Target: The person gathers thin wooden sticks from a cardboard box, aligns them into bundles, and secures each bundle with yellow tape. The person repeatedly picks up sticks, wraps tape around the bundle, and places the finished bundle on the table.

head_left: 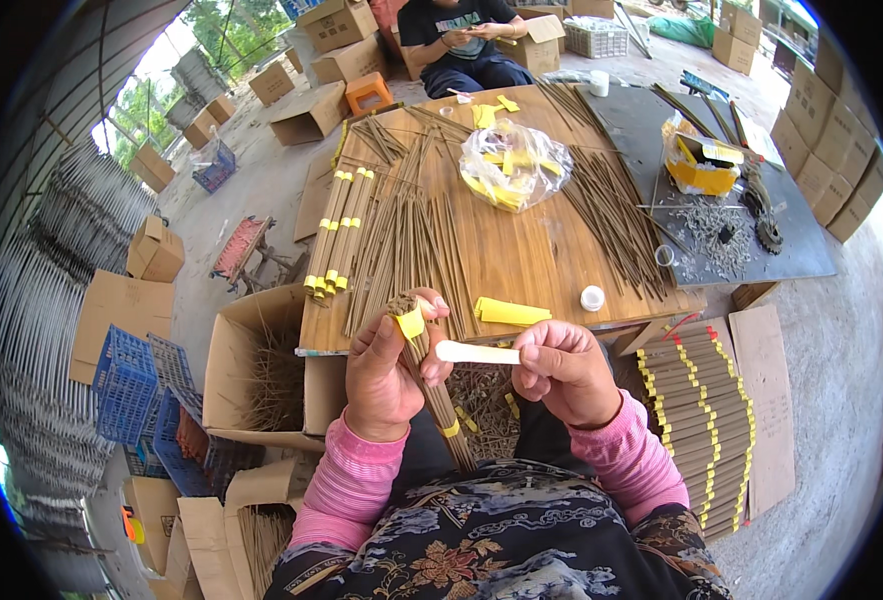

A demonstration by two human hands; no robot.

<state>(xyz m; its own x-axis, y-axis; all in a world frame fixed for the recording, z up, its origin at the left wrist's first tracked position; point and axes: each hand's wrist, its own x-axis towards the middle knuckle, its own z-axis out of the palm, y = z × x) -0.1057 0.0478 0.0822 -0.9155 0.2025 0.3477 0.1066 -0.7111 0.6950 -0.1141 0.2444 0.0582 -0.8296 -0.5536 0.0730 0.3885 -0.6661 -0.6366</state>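
One stick bundle [437, 400] in left grip [378, 380]

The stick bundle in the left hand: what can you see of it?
The bundle gathers many thin brown sticks, woody in look. One yellow strip, perhaps paper, sits at its upper end; a yellow band crosses it lower down. It slants, its lower end by the dark patterned clothing. The left hand holds it near the top. A pale flat tool points at it; contact is unclear.

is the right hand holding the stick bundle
No, the left fingers grip the stick bundle, the right fingers a pale strip.
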